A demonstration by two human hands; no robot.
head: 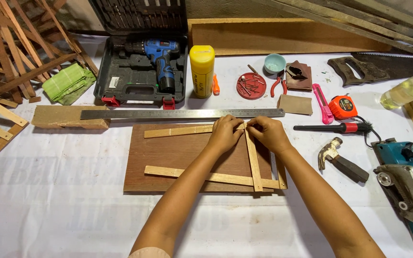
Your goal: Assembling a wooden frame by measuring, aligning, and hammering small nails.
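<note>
Both hands met at the far end of an upright wooden slat (pixel 253 157) on a brown board (pixel 168 153) laid on a white-covered table (pixel 72 215). The left hand (pixel 225 134) was curled shut, fingertips pinching the right end of the far slat (pixel 178 131) where it met the upright one. The right hand (pixel 269 134) was likewise closed, its fingers pressed on that same joint. A near slat (pixel 192 175) ran across the board under the upright slat, crossing it near the board's right near corner.

Just beyond the hands lay a long steel ruler (pixel 168 114). Farther off stood a yellow can (pixel 201 70), and left of it an open case (pixel 142 71) holding a blue drill (pixel 161 57). A red lid of nails (pixel 251 86), pliers (pixel 278 85) and a small bowl (pixel 274 63) sat far right of centre. To the right lay an orange tape measure (pixel 342 107), a pink knife (pixel 321 102), a hammer (pixel 340 160) and a blue planer (pixel 407 186). A handsaw (pixel 378 67) rested at far right; a green cloth (pixel 69 82) lay at far left.
</note>
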